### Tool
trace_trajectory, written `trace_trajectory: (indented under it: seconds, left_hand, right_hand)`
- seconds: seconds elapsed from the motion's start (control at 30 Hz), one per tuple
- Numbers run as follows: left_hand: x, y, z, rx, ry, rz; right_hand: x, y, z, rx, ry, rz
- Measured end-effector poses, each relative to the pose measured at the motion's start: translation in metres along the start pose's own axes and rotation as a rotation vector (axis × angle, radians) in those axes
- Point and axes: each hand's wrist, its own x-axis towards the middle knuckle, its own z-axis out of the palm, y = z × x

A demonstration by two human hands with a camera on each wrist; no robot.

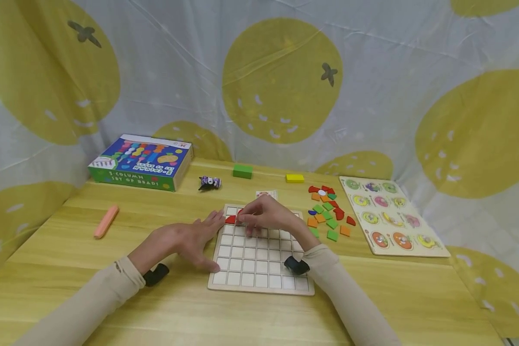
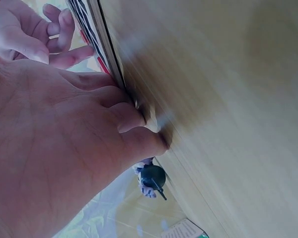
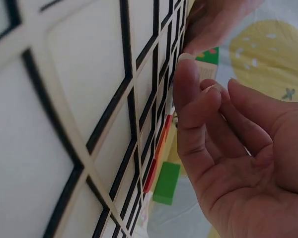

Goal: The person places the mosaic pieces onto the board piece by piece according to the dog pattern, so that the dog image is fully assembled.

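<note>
I'm seeing the left hand [image 1: 186,240] lying flat along the left edge of the grid board [image 1: 259,274], fingers straight and spread, tips pressing at the frame; judging it's bracing the board so it isn't sliding on the worktop [image 1: 69,250]. Left wrist view is confirming fingertips touching the board's rim, nothing held.

The right hand [image 1: 265,218] is hovering over the board's far rows, fingers curled down toward the cells near the top-left corner. A red piece [image 1: 230,219] is lying in the board there, just beside the left fingertips; a second sliver of red is showing under the right hand. In the right wrist view the fingers [image 3: 193,114] are bent close to the board, thumb near the index, but I cannot tell whether they're pinching a piece or just nudging one flat.

The loose pile of coloured tiles [image 1: 328,214] is sitting just right of the board, near the right hand, so supply is staying within easy reach. A small card [image 1: 266,194] is lying just behind the board, likely as a pattern reference.

Elsewhere: bead set box [image 1: 142,162] far left, pink stick [image 1: 105,221], small figure [image 1: 209,182], green block [image 1: 242,171], yellow block [image 1: 295,178], fruit peg puzzle [image 1: 389,216] at right
</note>
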Motion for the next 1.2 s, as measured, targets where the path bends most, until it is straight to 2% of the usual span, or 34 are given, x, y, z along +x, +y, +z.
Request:
trace_trajectory:
  seconds: [0.23, 0.4, 0.53, 0.73, 0.9, 1.1, 1.2]
  left_hand:
    - [0.001, -0.002, 0.000, 0.002, -0.003, 0.005]
    - [0.002, -0.003, 0.001, 0.000, -0.002, 0.008]
    - [0.003, -0.003, 0.002, -0.003, -0.003, 0.005]
    - [0.002, -0.002, 0.003, -0.007, 0.015, 0.016]
    - [0.002, -0.001, 0.002, -0.010, 0.013, 0.018]
    - [0.002, -0.001, 0.000, -0.013, 0.001, 0.016]
    - [0.001, -0.001, 0.000, -0.016, -0.003, 0.015]
  right_hand:
    - [0.000, 0.003, -0.002, 0.006, 0.009, 0.038]
    - [-0.002, 0.007, -0.008, 0.036, 0.054, 0.081]
    - [-0.008, 0.013, -0.023, 0.065, 0.111, 0.109]
    - [-0.028, 0.028, -0.055, 0.070, 0.246, 0.138]
    - [-0.050, 0.045, -0.083, 0.069, 0.392, 0.159]
    - [-0.073, 0.067, -0.109, 0.042, 0.549, 0.235]
    - [-0.079, 0.079, -0.117, 0.002, 0.594, 0.290]
